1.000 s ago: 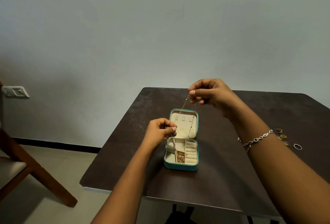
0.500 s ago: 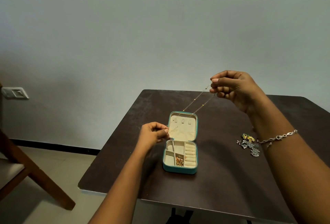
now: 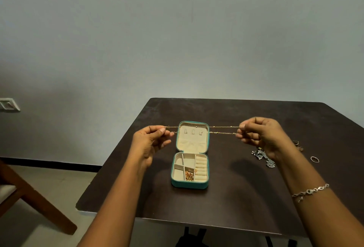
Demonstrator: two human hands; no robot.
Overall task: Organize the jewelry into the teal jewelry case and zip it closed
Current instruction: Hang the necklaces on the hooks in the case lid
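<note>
The teal jewelry case (image 3: 189, 184) lies open on the dark table (image 3: 232, 197), its cream lid upright at the back with three small hooks. A small gold piece (image 3: 189, 176) sits in one front compartment beside the ring rolls. A thin gold chain necklace (image 3: 222, 130) is stretched level as two strands above the lid. My left hand (image 3: 150, 141) pinches its left end and my right hand (image 3: 260, 135) pinches its right end, both held above the table.
Silver earrings (image 3: 263, 157) lie on the table right of the case, partly behind my right wrist. Further right are a few rings (image 3: 314, 159). A wooden chair (image 3: 29, 193) stands at the left, off the table. A grey wall is behind.
My hands have drawn apart. The right hand came down and to the right, the left hand moved left, and the chain went from slanting to taut and level over the lid.
</note>
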